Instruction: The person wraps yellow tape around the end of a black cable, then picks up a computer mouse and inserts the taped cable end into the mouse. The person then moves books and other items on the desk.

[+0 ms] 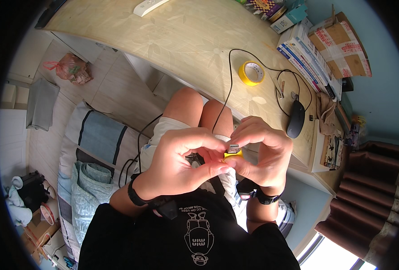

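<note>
Over my lap, both hands meet at a USB plug (234,147) whose metal end points up toward me. A short band of yellow tape (234,154) lies around or against its dark body; how far it wraps is hidden. My left hand (179,157) pinches from the left, thumb and forefinger tips at the tape. From the other side my right hand (267,155) closes its thumb and forefinger around the plug. A thin black cable (230,81) comes off the desk and drops behind my hands; its join with the plug cannot be seen.
On the desk (172,40) lie a yellow tape roll (243,77) and a black mouse (296,119). Books (305,60) and a taped cardboard box (343,47) stand at the far right. A bed (102,139) is to my left, a pink plastic bag (73,69) on the floor beyond.
</note>
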Available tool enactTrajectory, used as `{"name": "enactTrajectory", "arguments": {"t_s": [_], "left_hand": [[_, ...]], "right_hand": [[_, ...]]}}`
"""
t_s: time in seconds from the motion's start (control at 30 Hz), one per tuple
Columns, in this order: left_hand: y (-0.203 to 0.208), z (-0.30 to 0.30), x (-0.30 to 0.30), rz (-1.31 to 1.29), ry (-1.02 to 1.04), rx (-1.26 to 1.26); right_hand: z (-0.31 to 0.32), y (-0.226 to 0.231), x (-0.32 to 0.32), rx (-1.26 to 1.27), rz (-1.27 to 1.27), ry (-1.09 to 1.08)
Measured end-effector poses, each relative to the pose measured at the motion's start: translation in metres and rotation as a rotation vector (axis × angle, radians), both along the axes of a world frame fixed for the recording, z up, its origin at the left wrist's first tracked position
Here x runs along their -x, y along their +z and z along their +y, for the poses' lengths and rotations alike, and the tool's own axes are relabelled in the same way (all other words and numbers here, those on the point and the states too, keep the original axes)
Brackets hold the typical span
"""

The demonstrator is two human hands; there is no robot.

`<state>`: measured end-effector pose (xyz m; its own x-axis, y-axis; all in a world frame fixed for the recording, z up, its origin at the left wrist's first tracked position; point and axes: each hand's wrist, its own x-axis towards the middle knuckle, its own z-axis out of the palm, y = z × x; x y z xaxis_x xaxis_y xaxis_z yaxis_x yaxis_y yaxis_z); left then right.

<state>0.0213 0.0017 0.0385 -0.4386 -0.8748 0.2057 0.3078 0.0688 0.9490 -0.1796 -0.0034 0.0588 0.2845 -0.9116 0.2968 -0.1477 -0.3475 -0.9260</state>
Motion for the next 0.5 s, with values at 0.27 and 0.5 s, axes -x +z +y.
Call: {"name": "enactTrajectory", "arguments": {"t_s": [0.27,0.5], "left_hand": [[-0.0062,-0.0021,0.0096,-0.060,0.098,0.088],[-0.0036,-0.0016,0.0073,-0.081,0.087,0.124]], "right_hand": [[0.0041,-0.0028,-0.0052,-0.139,-0.156,0.010],[0.0038,-0.0033,0.0002,-0.077,-0.157,0.020]]}}
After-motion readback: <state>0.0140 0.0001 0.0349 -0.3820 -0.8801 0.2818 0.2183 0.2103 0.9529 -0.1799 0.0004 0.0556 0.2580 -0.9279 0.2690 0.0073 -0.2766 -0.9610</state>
